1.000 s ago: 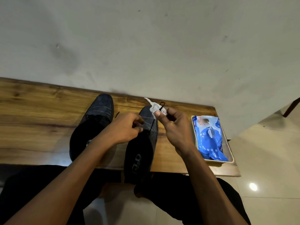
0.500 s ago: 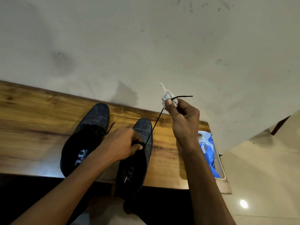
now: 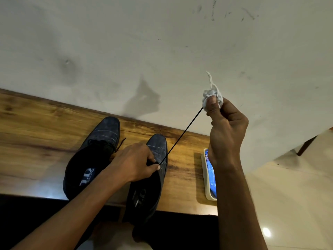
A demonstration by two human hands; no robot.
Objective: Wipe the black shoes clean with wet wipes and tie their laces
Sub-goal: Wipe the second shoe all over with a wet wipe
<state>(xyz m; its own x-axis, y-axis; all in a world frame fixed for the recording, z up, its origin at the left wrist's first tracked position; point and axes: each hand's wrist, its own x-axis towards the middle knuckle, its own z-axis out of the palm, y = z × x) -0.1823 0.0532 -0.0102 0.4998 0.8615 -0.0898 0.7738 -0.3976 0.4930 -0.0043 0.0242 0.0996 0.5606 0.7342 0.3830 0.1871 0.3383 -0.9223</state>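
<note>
At centre frame the left hand [image 3: 137,160] gripped the throat of the right-hand dark blue-black leather shoe [image 3: 149,177], fingers curled over the eyelets and pinning it to the long wooden desk [image 3: 36,141]. The right hand [image 3: 226,130], raised toward the upper right, pinched a crumpled white wet wipe [image 3: 212,98] between thumb and fingers, with the thin black lace [image 3: 181,136] caught inside the wipe and drawn taut down to the shoe.

The step in hand looked like wiping the lace along its length. To do it well, the pinch needed to stay firm enough to clean yet loose enough to slide, and the pull should run in line with the lace so the eyelets were not strained; the left hand had to hold the shoe down against that pull.

The second matching dark shoe [image 3: 93,159] stood just beside the first, to its left, laces loose. At right, a blue pack of wet wipes [image 3: 210,177] lay in a pale shallow tray [image 3: 205,177], largely hidden behind the right forearm. A scuffed white wall [image 3: 126,51] rose close behind the desk, leaving limited room for the raised hand to draw back further.
</note>
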